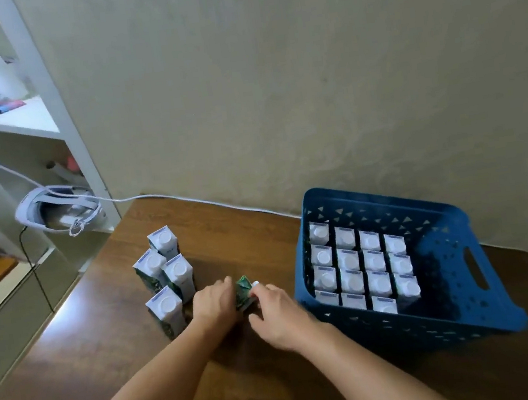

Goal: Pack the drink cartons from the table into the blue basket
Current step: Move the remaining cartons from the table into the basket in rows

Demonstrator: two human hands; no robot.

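Our left hand [214, 302] and right hand [279, 312] close together on one drink carton [244, 291], tipped over low on the tabletop [122, 336] between them. Four cartons [165, 276] stand just beyond the left hand; the blue basket [450, 276], holding rows of cartons, sits beside the right.

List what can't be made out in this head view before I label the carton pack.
- Carton between left hand and right hand: mostly covered by fingers; grip unclear.
- Blue basket front row: near wall hides the carton bodies.
- Carton print: too small and blurred to read.
- Shelf items: blurred.
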